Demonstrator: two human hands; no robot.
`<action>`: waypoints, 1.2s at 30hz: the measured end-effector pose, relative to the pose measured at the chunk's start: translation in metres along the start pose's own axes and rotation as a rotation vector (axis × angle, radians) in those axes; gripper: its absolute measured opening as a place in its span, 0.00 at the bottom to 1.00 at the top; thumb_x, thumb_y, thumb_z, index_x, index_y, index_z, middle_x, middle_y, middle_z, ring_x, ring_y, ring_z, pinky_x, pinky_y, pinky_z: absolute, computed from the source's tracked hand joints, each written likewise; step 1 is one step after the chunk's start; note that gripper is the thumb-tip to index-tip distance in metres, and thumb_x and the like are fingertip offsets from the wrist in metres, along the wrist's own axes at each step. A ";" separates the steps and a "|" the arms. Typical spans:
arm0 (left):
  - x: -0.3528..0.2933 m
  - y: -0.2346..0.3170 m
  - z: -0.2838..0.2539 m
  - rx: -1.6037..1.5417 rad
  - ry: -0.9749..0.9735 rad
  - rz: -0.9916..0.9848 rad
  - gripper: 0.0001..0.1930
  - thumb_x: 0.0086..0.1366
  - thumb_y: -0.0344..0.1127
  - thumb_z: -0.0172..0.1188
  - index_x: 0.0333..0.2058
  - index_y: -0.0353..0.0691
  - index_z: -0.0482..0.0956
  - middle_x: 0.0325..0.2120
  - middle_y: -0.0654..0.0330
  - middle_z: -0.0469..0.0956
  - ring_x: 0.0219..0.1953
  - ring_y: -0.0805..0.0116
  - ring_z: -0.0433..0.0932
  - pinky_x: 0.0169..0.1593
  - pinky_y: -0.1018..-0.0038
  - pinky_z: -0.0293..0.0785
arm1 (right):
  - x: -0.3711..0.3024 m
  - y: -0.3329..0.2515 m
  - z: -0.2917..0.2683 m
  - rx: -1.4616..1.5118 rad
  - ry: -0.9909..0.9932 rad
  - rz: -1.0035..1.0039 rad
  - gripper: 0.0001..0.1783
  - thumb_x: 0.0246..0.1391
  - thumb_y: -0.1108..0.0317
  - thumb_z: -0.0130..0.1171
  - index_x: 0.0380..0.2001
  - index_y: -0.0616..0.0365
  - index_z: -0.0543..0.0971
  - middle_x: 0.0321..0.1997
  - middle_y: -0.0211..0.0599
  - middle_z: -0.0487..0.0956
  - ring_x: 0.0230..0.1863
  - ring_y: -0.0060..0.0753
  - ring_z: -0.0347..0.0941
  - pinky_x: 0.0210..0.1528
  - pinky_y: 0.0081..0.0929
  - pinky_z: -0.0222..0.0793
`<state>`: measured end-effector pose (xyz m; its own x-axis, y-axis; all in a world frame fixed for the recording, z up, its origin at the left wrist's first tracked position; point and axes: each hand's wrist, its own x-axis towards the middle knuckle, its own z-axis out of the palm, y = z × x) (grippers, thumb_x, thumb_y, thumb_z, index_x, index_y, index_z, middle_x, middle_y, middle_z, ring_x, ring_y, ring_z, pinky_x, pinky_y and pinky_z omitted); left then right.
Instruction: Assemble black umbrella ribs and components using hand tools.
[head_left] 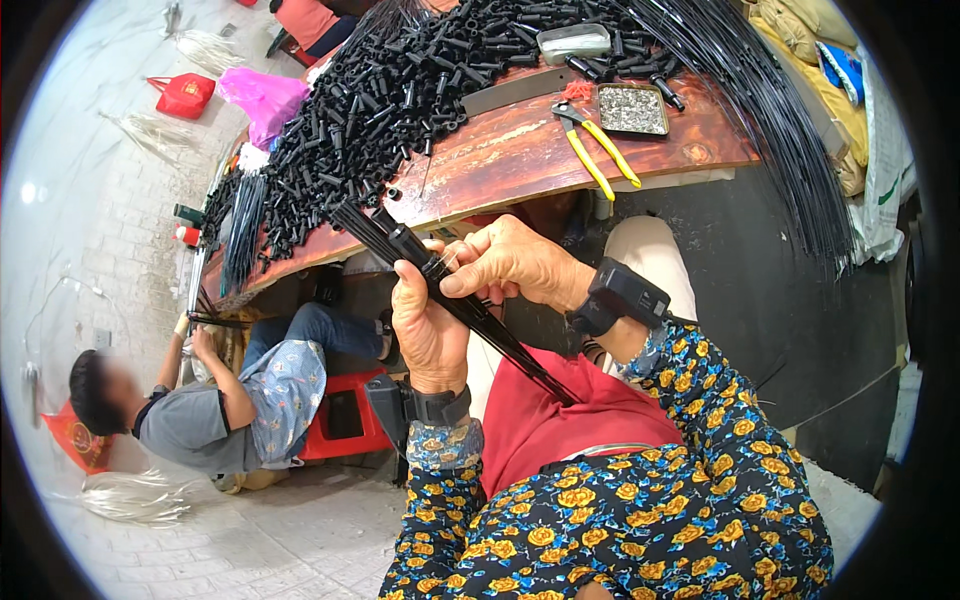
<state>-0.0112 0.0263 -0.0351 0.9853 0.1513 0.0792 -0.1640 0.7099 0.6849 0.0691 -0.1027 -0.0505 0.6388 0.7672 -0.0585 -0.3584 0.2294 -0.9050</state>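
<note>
My left hand [432, 335] is closed around a bundle of thin black rods [515, 350], its thumb pointing up along them. The bundle slants from near the table's edge down to my red-covered lap. A short black plastic tube [405, 240] lies against the rods just beyond my left thumb. My right hand [525, 265] meets the bundle from the right, with thumb and forefinger pinched together beside the tube. What sits between those fingertips is too small to make out.
A wooden table [500, 150] bears a heap of black tubes [370, 120], yellow-handled pliers [595, 145], a tray of small metal pieces [632, 108] and long black rods [760, 110]. At left a co-worker [215, 410] sits by a red stool [345, 415].
</note>
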 end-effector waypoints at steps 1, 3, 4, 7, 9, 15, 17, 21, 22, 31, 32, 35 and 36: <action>0.001 0.000 -0.008 -0.006 -0.025 0.007 0.23 0.66 0.50 0.55 0.44 0.33 0.74 0.36 0.54 0.76 0.47 0.59 0.72 0.55 0.61 0.67 | 0.000 -0.002 0.001 0.002 -0.001 -0.001 0.17 0.36 0.56 0.76 0.18 0.54 0.78 0.17 0.19 0.70 0.15 0.10 0.64 0.16 0.11 0.53; 0.001 0.000 -0.012 -0.011 -0.052 0.011 0.23 0.66 0.50 0.55 0.44 0.33 0.74 0.37 0.54 0.76 0.48 0.58 0.71 0.56 0.61 0.66 | -0.002 -0.008 0.003 -0.041 -0.014 0.000 0.18 0.34 0.58 0.77 0.18 0.53 0.77 0.17 0.18 0.69 0.15 0.09 0.61 0.16 0.11 0.51; 0.000 -0.001 -0.010 0.001 -0.013 0.014 0.22 0.66 0.50 0.55 0.43 0.33 0.74 0.38 0.54 0.76 0.49 0.58 0.71 0.57 0.61 0.65 | -0.002 -0.009 0.002 -0.041 -0.012 -0.001 0.18 0.34 0.58 0.77 0.18 0.53 0.77 0.17 0.18 0.69 0.15 0.09 0.61 0.16 0.11 0.51; 0.001 -0.005 -0.002 0.031 0.008 0.029 0.22 0.66 0.50 0.55 0.42 0.33 0.74 0.39 0.54 0.75 0.50 0.58 0.70 0.58 0.61 0.64 | -0.008 -0.012 -0.002 -0.098 0.018 -0.049 0.17 0.34 0.60 0.77 0.18 0.54 0.77 0.17 0.19 0.70 0.15 0.10 0.62 0.16 0.12 0.51; 0.001 -0.005 0.005 0.047 -0.007 0.045 0.21 0.66 0.50 0.55 0.42 0.33 0.75 0.39 0.54 0.75 0.51 0.58 0.70 0.59 0.61 0.64 | -0.005 -0.009 -0.004 -0.060 0.011 0.006 0.17 0.34 0.59 0.77 0.19 0.55 0.77 0.17 0.19 0.70 0.15 0.11 0.64 0.16 0.11 0.52; 0.003 -0.004 0.002 0.162 0.027 0.074 0.20 0.67 0.51 0.54 0.44 0.38 0.74 0.42 0.50 0.76 0.49 0.58 0.73 0.56 0.59 0.67 | -0.009 -0.006 -0.001 0.010 0.010 0.000 0.20 0.34 0.53 0.77 0.20 0.56 0.79 0.16 0.25 0.73 0.14 0.14 0.68 0.13 0.10 0.54; 0.003 -0.002 -0.004 0.149 0.012 0.067 0.21 0.67 0.51 0.54 0.44 0.37 0.74 0.43 0.49 0.75 0.49 0.58 0.73 0.55 0.59 0.68 | -0.011 -0.009 0.002 -0.034 -0.012 -0.008 0.20 0.35 0.53 0.76 0.20 0.56 0.79 0.16 0.24 0.74 0.14 0.13 0.69 0.13 0.09 0.55; 0.006 -0.003 -0.006 0.189 0.060 0.067 0.21 0.67 0.51 0.53 0.43 0.36 0.74 0.43 0.51 0.76 0.50 0.57 0.73 0.56 0.59 0.68 | -0.014 -0.007 0.004 -0.020 -0.002 -0.046 0.18 0.40 0.55 0.74 0.21 0.58 0.80 0.15 0.24 0.74 0.13 0.13 0.69 0.12 0.08 0.56; 0.006 -0.003 -0.004 0.191 0.062 0.066 0.21 0.67 0.51 0.53 0.43 0.36 0.74 0.43 0.51 0.76 0.50 0.57 0.73 0.56 0.59 0.68 | -0.014 -0.006 0.005 -0.020 0.009 -0.061 0.17 0.42 0.57 0.73 0.22 0.59 0.80 0.15 0.25 0.74 0.13 0.13 0.69 0.12 0.08 0.55; 0.001 -0.003 0.007 0.032 -0.094 0.028 0.20 0.67 0.49 0.53 0.43 0.35 0.74 0.39 0.58 0.75 0.53 0.57 0.70 0.58 0.59 0.65 | -0.010 0.009 0.002 0.121 -0.030 -0.050 0.17 0.39 0.58 0.75 0.18 0.57 0.77 0.13 0.23 0.71 0.11 0.14 0.67 0.11 0.09 0.53; 0.002 -0.004 0.008 0.005 -0.136 0.006 0.20 0.67 0.49 0.53 0.43 0.35 0.74 0.40 0.59 0.75 0.53 0.56 0.70 0.59 0.58 0.64 | -0.009 0.009 0.001 0.125 -0.029 -0.044 0.17 0.39 0.58 0.75 0.18 0.57 0.77 0.13 0.23 0.71 0.11 0.14 0.67 0.11 0.09 0.53; 0.002 -0.003 0.005 -0.023 -0.163 -0.022 0.21 0.67 0.49 0.54 0.44 0.35 0.74 0.40 0.59 0.75 0.54 0.56 0.69 0.60 0.58 0.63 | -0.011 -0.001 0.003 0.187 -0.041 -0.011 0.17 0.36 0.60 0.76 0.17 0.54 0.77 0.14 0.21 0.71 0.11 0.12 0.63 0.13 0.10 0.50; 0.002 -0.002 0.006 -0.016 -0.151 -0.028 0.21 0.67 0.49 0.54 0.44 0.35 0.73 0.41 0.59 0.75 0.54 0.56 0.68 0.60 0.57 0.62 | -0.011 -0.002 0.002 0.189 -0.042 -0.007 0.17 0.36 0.60 0.76 0.17 0.54 0.77 0.14 0.21 0.71 0.11 0.12 0.63 0.13 0.10 0.50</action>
<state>-0.0089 0.0215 -0.0321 0.9853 0.0273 0.1688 -0.1359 0.7236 0.6767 0.0611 -0.1105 -0.0475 0.6140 0.7887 -0.0310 -0.4782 0.3404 -0.8096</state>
